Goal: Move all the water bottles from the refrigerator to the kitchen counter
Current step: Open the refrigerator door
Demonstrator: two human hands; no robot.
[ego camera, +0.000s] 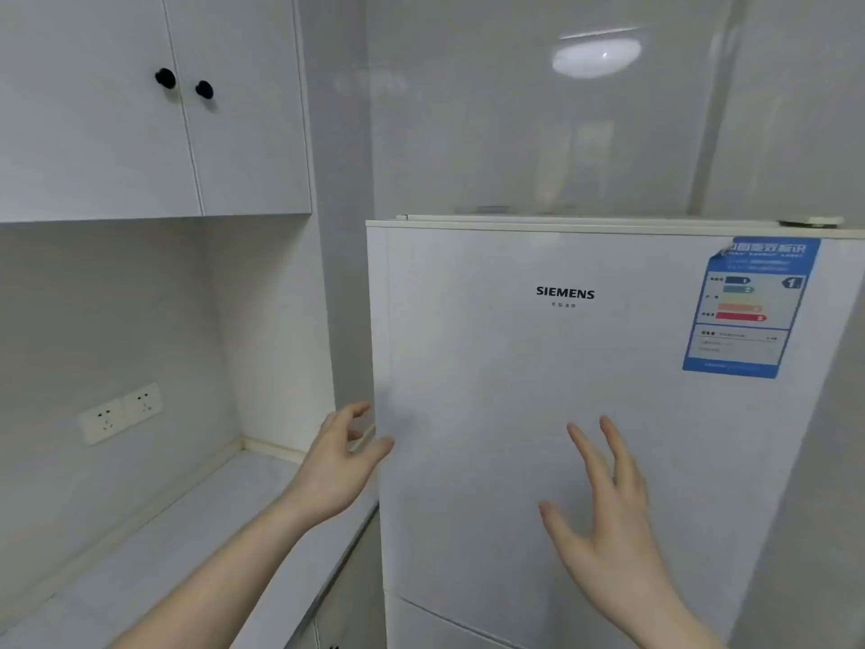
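A white refrigerator (pixel 538 367) fills the right half of the view, its upper door closed. My left hand (pixel 339 461) is at the door's left edge, fingers loosely curved around the edge and thumb near the front face, holding nothing. My right hand (pixel 604 512) hovers in front of the door with fingers spread and straight. The pale grey kitchen counter (pixel 187 545) runs along the left, beside the refrigerator. No water bottles are visible; the refrigerator's inside is hidden.
White wall cabinets (pixel 140 110) with two black knobs hang above the counter. A double wall socket (pixel 119 414) sits on the back wall. A blue energy label (pixel 749 311) is stuck on the door's upper right. A lower door seam shows at the bottom.
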